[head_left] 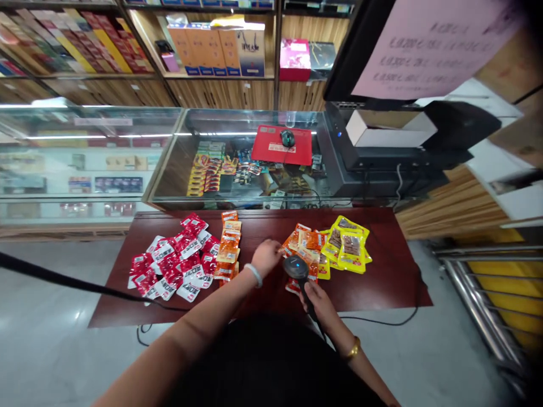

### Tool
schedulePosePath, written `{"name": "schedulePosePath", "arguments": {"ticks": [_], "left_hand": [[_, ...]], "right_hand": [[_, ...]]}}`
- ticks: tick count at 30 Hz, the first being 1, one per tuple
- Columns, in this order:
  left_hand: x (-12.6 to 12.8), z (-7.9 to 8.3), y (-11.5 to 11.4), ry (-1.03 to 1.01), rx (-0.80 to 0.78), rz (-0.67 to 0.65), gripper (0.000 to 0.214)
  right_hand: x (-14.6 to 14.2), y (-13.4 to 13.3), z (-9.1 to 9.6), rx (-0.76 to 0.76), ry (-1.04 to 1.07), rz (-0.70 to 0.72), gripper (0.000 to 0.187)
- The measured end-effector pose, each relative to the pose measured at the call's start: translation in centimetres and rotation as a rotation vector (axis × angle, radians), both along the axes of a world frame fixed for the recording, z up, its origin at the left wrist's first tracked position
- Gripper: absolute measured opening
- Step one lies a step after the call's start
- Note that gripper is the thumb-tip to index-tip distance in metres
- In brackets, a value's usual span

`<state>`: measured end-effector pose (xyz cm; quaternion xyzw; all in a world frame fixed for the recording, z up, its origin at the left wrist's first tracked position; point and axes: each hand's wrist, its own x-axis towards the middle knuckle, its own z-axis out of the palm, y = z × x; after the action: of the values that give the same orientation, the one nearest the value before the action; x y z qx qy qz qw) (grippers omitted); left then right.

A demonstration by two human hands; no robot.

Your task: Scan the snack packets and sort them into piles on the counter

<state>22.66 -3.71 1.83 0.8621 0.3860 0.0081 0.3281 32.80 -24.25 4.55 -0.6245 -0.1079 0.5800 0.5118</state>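
Our right hand [319, 299] grips the barcode scanner [297, 268] above the orange snack packets [307, 240] at mid-table [382, 277]. Our left hand [266, 257] touches their edge with curled fingers; we cannot tell whether it grips. Yellow packets [350, 246] lie just beside them, red packets [178, 263] farther left.

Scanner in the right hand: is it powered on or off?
On: the scanner shows a blue light glowing on its head; the right hand grips its handle near the orange packets.
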Motion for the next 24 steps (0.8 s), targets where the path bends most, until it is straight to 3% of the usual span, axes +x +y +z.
{"name": "schedulePosePath", "arguments": {"ticks": [5, 8, 10, 14, 24], "left_hand": [[4.1, -2.0, -5.0, 0.194, 0.07, -0.009, 0.053], [4.6, -2.3, -5.6, 0.224, 0.089, -0.043, 0.06], [4.4, -2.3, -5.3, 0.237, 0.051, -0.04, 0.051], [2.5, -2.7, -4.2, 0.197, -0.121, 0.057, 0.02], [-5.4, -5.1, -3.0, -0.193, -0.366, 0.443, 0.013]], "right_hand": [[2.2, -2.1, 0.3, -0.005, -0.034, -0.109, 0.049], [3.0, -2.8, 0.2, -0.014, -0.021, -0.151, 0.048], [3.3, -2.9, -0.1, -0.015, -0.01, -0.157, 0.048], [3.3, -2.2, -0.9, -0.003, -0.014, -0.133, 0.046], [0.2, 2.0, 0.2, 0.049, 0.018, 0.079, 0.046]]}}
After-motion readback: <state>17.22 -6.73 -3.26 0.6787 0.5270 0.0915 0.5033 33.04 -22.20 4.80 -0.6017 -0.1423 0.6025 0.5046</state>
